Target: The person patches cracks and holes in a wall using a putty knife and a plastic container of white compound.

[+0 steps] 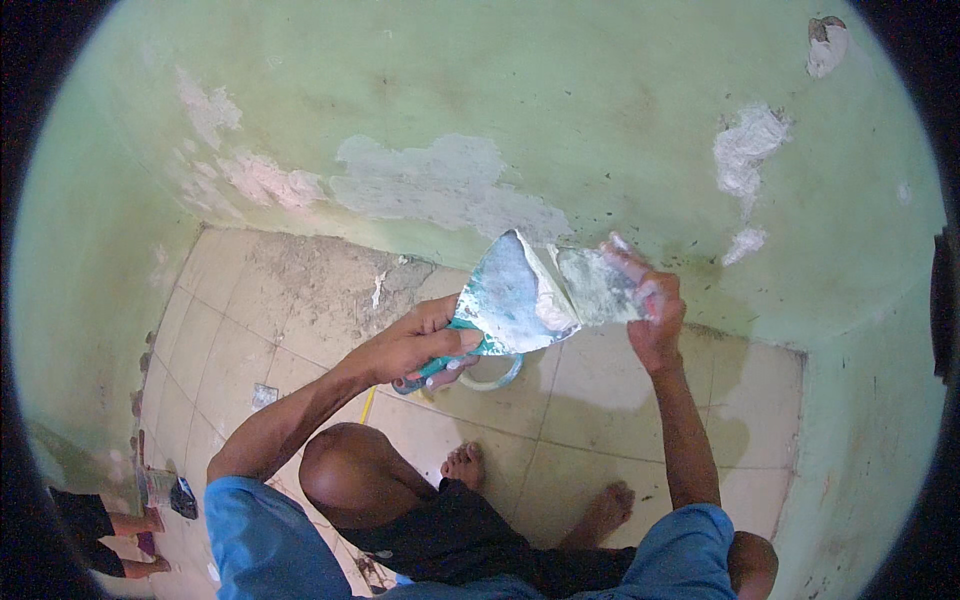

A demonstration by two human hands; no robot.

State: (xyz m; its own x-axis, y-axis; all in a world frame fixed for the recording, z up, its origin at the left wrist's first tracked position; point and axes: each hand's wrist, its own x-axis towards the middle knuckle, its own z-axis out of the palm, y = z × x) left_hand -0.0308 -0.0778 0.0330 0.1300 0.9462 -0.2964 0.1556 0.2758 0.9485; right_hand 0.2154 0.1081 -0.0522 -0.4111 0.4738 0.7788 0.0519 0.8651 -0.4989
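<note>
My left hand (425,345) is closed around the teal handle of a putty knife (495,300). Its wide triangular blade is smeared with white putty, thickest along the right edge. In my right hand (655,310) is a flat scraper blade (595,285), pinched at its right end and coated with greyish-white putty. The two blades meet or nearly touch in front of the wall; I cannot tell which. White putty marks the right fingers. A pale ring-shaped rim with some teal (495,378) shows below the putty knife, partly hidden by it.
Ahead stands a green wall (620,110) with a grey-white patch (430,180) and white putty spots (748,150). Dusty debris (310,285) lies on the tiled floor (600,400) along its foot. Another person's legs (130,525) and a black bag (183,498) are at lower left.
</note>
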